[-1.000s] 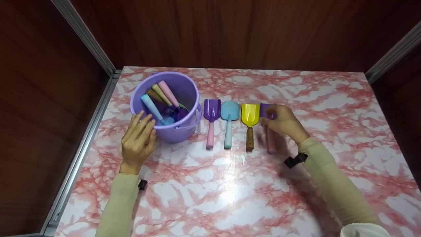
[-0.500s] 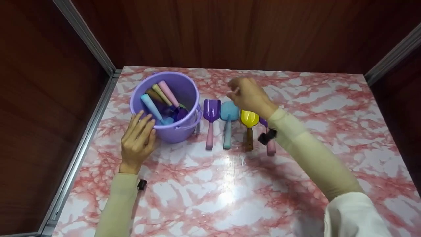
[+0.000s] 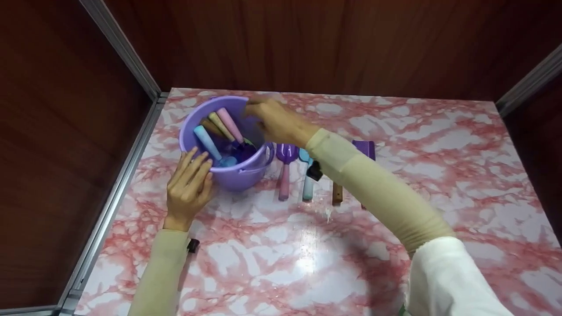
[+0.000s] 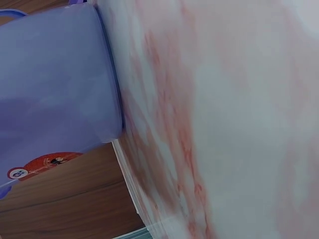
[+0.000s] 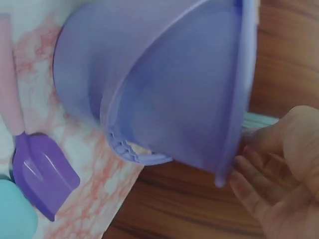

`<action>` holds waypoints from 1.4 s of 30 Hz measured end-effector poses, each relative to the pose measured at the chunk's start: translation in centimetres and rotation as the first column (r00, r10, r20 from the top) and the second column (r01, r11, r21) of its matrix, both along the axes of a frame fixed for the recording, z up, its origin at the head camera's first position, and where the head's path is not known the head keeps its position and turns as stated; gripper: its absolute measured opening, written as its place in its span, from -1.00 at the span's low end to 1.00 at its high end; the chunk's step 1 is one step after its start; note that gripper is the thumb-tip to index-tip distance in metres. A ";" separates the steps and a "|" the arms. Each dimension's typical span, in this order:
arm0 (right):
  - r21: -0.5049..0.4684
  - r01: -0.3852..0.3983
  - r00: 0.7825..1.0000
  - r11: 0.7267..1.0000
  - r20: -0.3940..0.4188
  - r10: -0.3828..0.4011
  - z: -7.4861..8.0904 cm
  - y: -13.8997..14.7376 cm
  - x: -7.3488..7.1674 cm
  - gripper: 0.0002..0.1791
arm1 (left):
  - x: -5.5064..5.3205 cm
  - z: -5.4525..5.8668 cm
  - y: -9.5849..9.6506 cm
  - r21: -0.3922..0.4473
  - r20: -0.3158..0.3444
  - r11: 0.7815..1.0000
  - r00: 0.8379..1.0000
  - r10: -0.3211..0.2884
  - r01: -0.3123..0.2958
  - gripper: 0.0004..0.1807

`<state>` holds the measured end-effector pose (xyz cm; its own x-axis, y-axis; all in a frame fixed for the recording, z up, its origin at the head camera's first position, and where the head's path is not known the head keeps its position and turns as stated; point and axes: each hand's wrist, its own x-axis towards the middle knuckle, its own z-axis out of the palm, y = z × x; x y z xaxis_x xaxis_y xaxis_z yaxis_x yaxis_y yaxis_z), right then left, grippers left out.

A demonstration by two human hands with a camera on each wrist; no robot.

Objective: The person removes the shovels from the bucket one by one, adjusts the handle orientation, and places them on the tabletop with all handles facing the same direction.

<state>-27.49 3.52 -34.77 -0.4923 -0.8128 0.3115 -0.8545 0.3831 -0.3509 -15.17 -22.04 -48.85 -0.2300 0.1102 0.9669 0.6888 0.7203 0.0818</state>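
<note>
A purple bucket (image 3: 239,179) stands at the left of the table, holding several toy shovels with their handles up, among them a pink handle (image 3: 229,124) and a light blue handle (image 3: 207,141). My left hand (image 3: 186,188) rests its extended fingers on the bucket's near rim; the left wrist view shows only the bucket's side wall. Over the far right rim is my right hand (image 3: 279,119), blurred in the head view. Up close its fingers (image 5: 254,189) are loosely bent right beside the rim, with nothing between them.
Right of the bucket lies a row of shovels: a purple one with a pink handle (image 3: 284,182), a light blue one (image 3: 308,188), one with a brown handle (image 3: 337,193) and another purple one (image 3: 366,149). My right forearm partly covers them. Dark wooden panels (image 3: 307,44) enclose the marbled table (image 3: 263,263).
My right hand has left the rightmost purple shovel, which stays on the table, and swept left across the row to the bucket. My left hand has stayed on the rim.
</note>
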 end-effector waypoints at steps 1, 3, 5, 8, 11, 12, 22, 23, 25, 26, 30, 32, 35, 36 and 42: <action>0.037 -0.019 1.000 0.999 -0.004 0.019 -0.1 -0.7 -0.1 -0.68 | 0.0 0.1 0.0 -0.001 -0.001 1.000 1.000 0.000 0.000 -0.72; 0.127 -0.030 1.000 0.991 -0.007 0.031 -0.3 -2.0 -0.2 -0.67 | -0.1 0.1 -0.1 -0.006 0.004 1.000 1.000 -0.002 0.002 -0.72; 0.209 -0.014 1.000 0.978 -0.007 0.016 -0.5 -3.2 -0.2 -0.70 | -0.1 0.1 -0.2 -0.010 0.008 1.000 1.000 -0.004 0.004 -0.72; 0.312 0.015 1.000 0.950 -0.008 -0.014 -0.7 -4.7 0.0 -0.68 | -0.1 0.1 -0.2 -0.009 0.005 1.000 1.000 -0.005 0.005 -0.72; 0.380 0.047 0.999 0.924 -0.014 -0.046 -1.1 -5.8 0.2 -0.68 | 0.0 0.0 -0.1 -0.007 -0.001 1.000 1.000 -0.003 0.003 -0.72; 0.397 0.059 0.998 0.916 -0.019 -0.056 -1.2 -6.0 0.2 -0.69 | 0.0 0.0 -0.1 -0.008 -0.001 1.000 1.000 -0.003 0.003 -0.72; 0.414 0.069 0.997 0.908 0.010 -0.080 -2.2 -6.8 -0.2 -0.76 | 0.1 -0.2 -0.1 -0.015 0.007 1.000 1.000 0.000 0.000 -0.72; 0.417 0.068 0.997 0.907 0.007 -0.078 -2.2 -6.9 -0.2 -0.76 | 0.1 -0.1 -0.2 -0.014 0.006 1.000 1.000 -0.001 0.001 -0.72; 0.418 0.072 0.997 0.906 -0.012 -0.074 -2.3 -7.1 -0.2 -0.71 | 0.1 -0.1 -0.2 -0.013 0.009 1.000 1.000 -0.002 0.002 -0.72; 0.420 0.071 0.997 0.905 -0.035 -0.062 -2.3 -7.1 -0.2 -0.64 | 0.1 -0.1 -0.2 -0.012 0.011 1.000 1.000 0.000 0.001 -0.71; 0.425 0.091 0.980 0.901 -0.201 -0.004 -2.8 -7.1 0.1 -0.36 | 0.1 -0.1 -0.1 -0.015 0.003 1.000 1.000 0.003 -0.003 -0.72; 0.441 0.123 0.956 0.889 -0.294 0.014 -3.0 -7.3 0.3 -0.34 | 0.2 -0.1 -0.1 -0.015 -0.003 1.000 1.000 0.005 -0.005 -0.72; 0.490 0.205 0.916 0.847 -0.401 0.010 -3.2 -7.7 0.6 -0.47 | 0.1 -0.1 -0.1 -0.013 -0.004 1.000 1.000 0.005 -0.005 -0.72; 0.509 0.235 0.903 0.828 -0.429 0.008 -3.2 -7.8 0.7 -0.52 | 0.1 -0.1 -0.1 -0.014 -0.002 1.000 1.000 0.006 -0.006 -0.72; 0.600 0.320 0.851 0.733 -0.522 0.055 -3.2 -8.5 0.8 -0.67 | 0.0 -0.1 -0.1 -0.020 0.008 1.000 1.000 0.008 -0.008 -0.71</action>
<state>-26.73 -4.97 -38.01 -0.5496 -0.8344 -0.0413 -0.7504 0.4714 0.4633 -15.16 -22.18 -48.90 -0.2384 0.1279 0.9627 0.6823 0.7275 0.0723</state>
